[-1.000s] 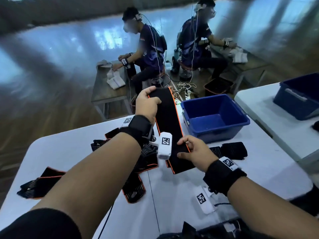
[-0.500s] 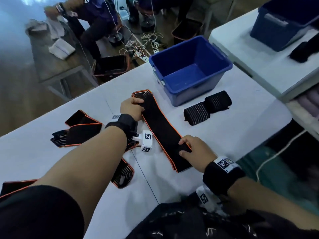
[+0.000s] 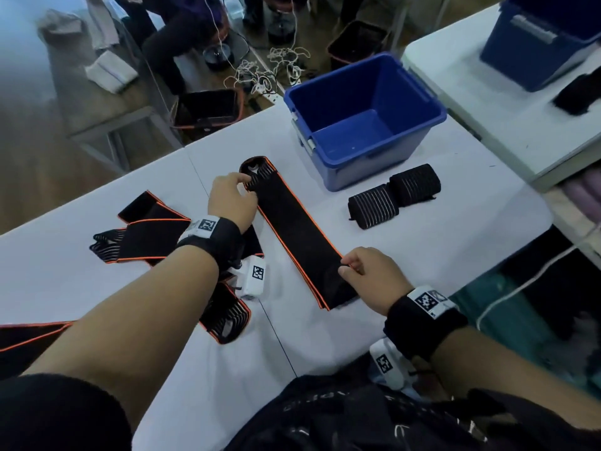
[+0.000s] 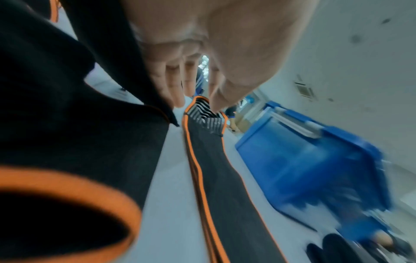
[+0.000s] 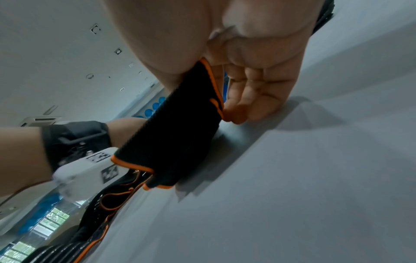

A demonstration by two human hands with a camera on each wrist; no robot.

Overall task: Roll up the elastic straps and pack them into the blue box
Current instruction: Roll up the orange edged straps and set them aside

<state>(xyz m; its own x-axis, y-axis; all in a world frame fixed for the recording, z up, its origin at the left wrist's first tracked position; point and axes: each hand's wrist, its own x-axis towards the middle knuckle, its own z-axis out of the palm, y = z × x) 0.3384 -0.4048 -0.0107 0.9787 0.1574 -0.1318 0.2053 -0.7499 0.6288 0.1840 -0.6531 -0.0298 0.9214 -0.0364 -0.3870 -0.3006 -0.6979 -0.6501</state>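
A black elastic strap [image 3: 294, 236] with orange edging lies stretched flat on the white table [image 3: 439, 255], running from near the blue box [image 3: 364, 125] toward me. My left hand [image 3: 232, 198] holds its far, striped end [image 4: 202, 113] with curled fingers. My right hand [image 3: 367, 275] pinches the near end [image 5: 180, 121] between thumb and fingers, lifting it slightly. The blue box is empty. Two rolled black straps [image 3: 393, 195] lie side by side on the table just in front of the box.
Several unrolled black and orange straps [image 3: 143, 236] are heaped on the table under and left of my left forearm. A second table with another blue box [image 3: 546, 37] stands at the right. Other people sit at a far table; cables lie on the floor.
The strap came down from held in the air to lying flat on the table. My head tilted down and both hands kept their ends; the right hand now lifts the near end.
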